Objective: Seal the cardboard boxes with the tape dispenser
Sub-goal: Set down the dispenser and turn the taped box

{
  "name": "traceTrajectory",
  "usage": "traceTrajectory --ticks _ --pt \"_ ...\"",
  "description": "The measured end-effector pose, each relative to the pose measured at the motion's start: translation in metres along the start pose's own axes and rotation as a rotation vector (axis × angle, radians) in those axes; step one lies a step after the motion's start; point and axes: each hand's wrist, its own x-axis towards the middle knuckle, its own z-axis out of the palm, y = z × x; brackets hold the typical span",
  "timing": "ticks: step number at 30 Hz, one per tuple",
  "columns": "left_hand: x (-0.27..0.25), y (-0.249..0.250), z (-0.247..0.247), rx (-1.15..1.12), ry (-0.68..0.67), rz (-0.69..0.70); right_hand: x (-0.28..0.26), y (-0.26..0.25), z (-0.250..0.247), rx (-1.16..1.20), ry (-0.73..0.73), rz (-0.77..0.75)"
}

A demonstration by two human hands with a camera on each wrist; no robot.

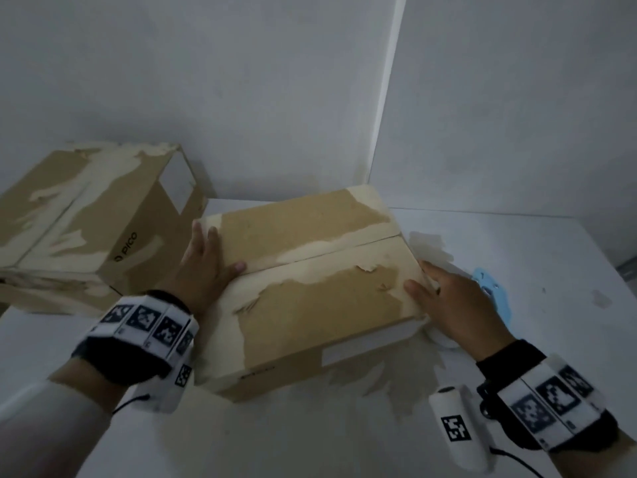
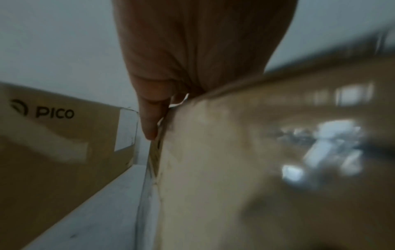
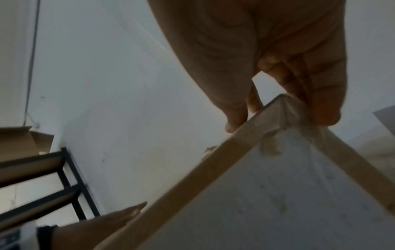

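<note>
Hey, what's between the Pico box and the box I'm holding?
Your left hand, pressed against the held box, and below it a strip of white table; the left wrist view shows it best.

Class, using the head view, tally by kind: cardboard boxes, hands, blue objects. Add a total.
Cardboard boxes: 2, the PICO box and the middle box; cardboard beneath the PICO box is unclear.
Hands: 2, left hand and right hand.
Blue object: 1
Total: 5
</note>
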Motion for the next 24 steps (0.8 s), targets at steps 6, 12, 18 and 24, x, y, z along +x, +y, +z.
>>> traceTrajectory --ticks 6,12,18,24 --pt "-0.058 -0.008 0.016 0.01 -0.239 0.03 0.001 -0.012 -0.003 0.103 0.07 -0.045" --pt "-0.063 -0.011 0.027 0.203 -0.143 0.141 0.037 -0.024 0.014 -0.055 0.136 -0.017" --pt "-0.057 -0.016 0.041 0.46 -0.029 0.286 0.082 -0.047 0.038 0.156 0.204 -0.145" --pt "-0.053 -0.012 0.044 0.399 0.073 0.233 0.094 -0.071 0.055 0.472 0.076 -0.113"
